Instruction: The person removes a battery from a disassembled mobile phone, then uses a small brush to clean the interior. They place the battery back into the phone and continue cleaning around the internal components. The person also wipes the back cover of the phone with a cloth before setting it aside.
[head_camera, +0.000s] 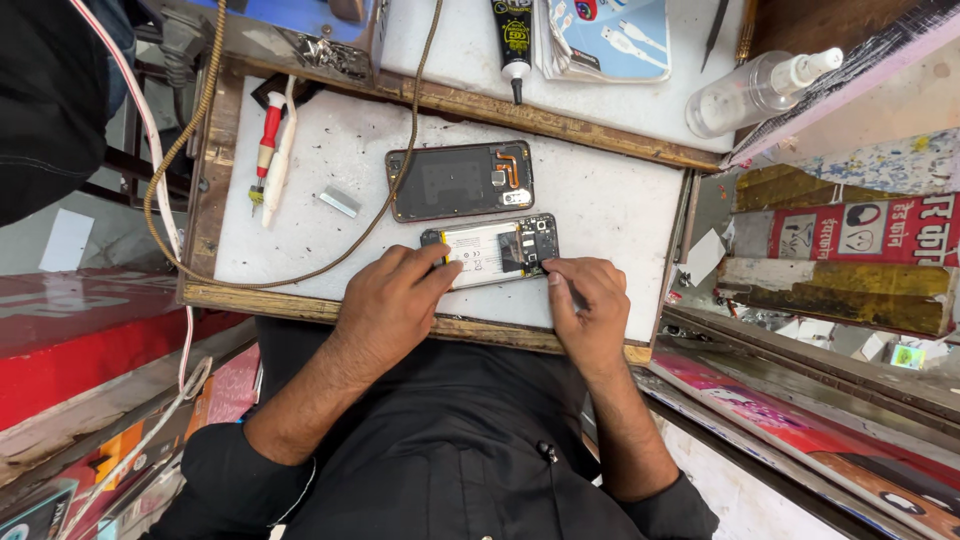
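An opened phone (497, 248) with a white battery and exposed dark board lies near the front edge of a white work board (610, 200). My left hand (392, 300) rests on its left end, fingers pressing the battery side. At the phone's right end, my right hand (585, 305) has its fingertips pinched at the lower corner; whether they hold a small tool I cannot tell. Just behind lies the phone's dark back cover (460, 180), inner side up, with an orange flex strip.
A red-handled screwdriver (266, 145) and a white tool (279, 160) lie at the left, a small metal piece (340, 201) beside them. A braided cable (400, 140) crosses the board. Behind stand a black glue tube (513, 40) and a clear spray bottle (755, 90).
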